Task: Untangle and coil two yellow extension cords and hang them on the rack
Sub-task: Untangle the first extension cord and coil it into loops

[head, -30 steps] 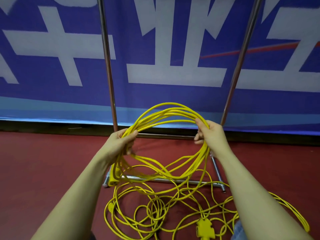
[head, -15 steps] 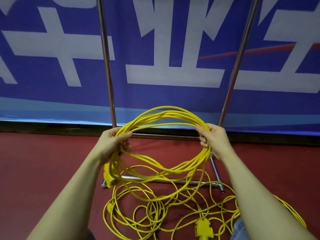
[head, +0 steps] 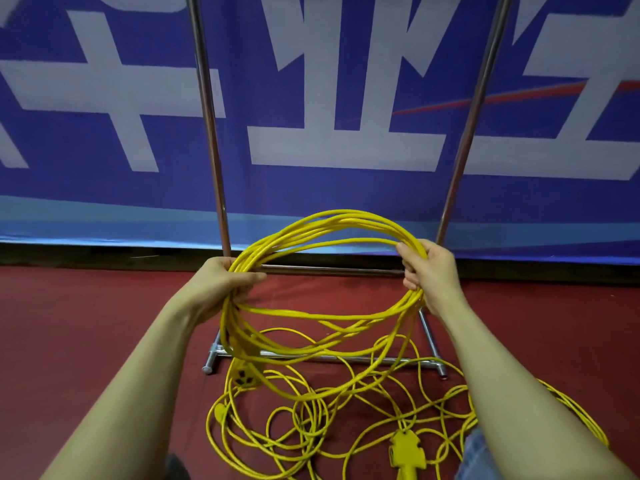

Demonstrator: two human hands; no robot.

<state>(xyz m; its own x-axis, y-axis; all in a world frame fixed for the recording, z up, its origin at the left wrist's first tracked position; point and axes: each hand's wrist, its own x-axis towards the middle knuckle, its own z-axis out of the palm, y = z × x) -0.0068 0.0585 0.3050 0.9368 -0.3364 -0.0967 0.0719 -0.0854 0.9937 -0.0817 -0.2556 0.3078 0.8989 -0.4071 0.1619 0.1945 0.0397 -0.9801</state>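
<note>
Both hands, left hand [head: 221, 287] and right hand [head: 429, 271], we note curled around the smooth round yellow cord coil [head: 332, 223]; polished steel rack [head: 207, 109] behind.

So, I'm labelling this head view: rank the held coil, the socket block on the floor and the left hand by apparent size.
1. held coil
2. left hand
3. socket block; the last two are close, and nearness skews them.

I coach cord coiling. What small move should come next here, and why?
Probably gather one more loop: both the left hand and right hand grip the coil, yet its lower turns sag unevenly and more yellow cord lies tangled on the floor.
</note>
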